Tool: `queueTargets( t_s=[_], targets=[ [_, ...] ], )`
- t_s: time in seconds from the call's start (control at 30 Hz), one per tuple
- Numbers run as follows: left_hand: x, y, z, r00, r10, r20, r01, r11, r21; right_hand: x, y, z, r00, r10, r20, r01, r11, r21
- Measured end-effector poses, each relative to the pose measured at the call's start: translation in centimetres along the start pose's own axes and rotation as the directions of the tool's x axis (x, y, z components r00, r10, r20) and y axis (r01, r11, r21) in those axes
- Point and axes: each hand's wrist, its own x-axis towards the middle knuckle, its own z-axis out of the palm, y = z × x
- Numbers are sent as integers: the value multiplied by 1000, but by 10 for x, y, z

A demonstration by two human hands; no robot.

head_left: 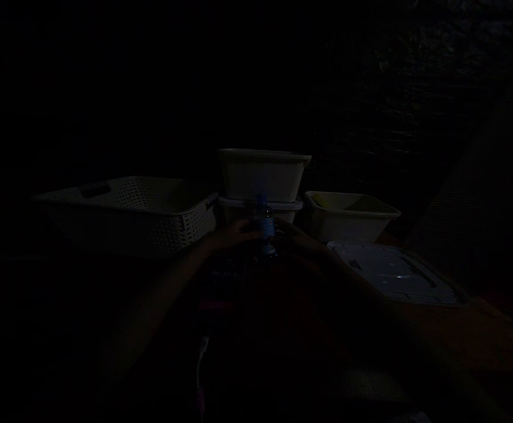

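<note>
Deep shadow swallows the near edge of a table and most of a person's forearms; whether a bottle's base touches the tabletop cannot be told. Both arms stretch forward, the left hand and right hand converging on the bottle from opposite sides, fingers at its label, though the gloom hides whether either is clamped on it. Upright, blue-labelled and dark-capped, the bottle sits well in from the table's right edge, before stacked pale tubs.
</note>
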Motion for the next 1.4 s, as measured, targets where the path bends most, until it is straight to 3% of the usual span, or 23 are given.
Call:
queueTargets(
  t_s=[0.23,0.47,0.7,1.1,1.4],
  targets=[
    [7,-10,3,996,44,-79,-38,997,69,2,3,2,999,41,3,-41,998,-56],
    [8,-16,5,995,97,18,-98,977,188,0,9,12,999,36,-6,-36,995,-98],
    [8,-17,7,982,188,-31,-170,938,303,-1,8,21,1000,-19,-18,16,992,-125],
    [0,-9,11,987,156,-44,-131,926,354,4,19,17,997,-49,-68,40,991,-127],
    [0,-8,14,981,178,-81,-139,925,353,2,20,26,993,-78,-84,74,996,-55]
  ],
)
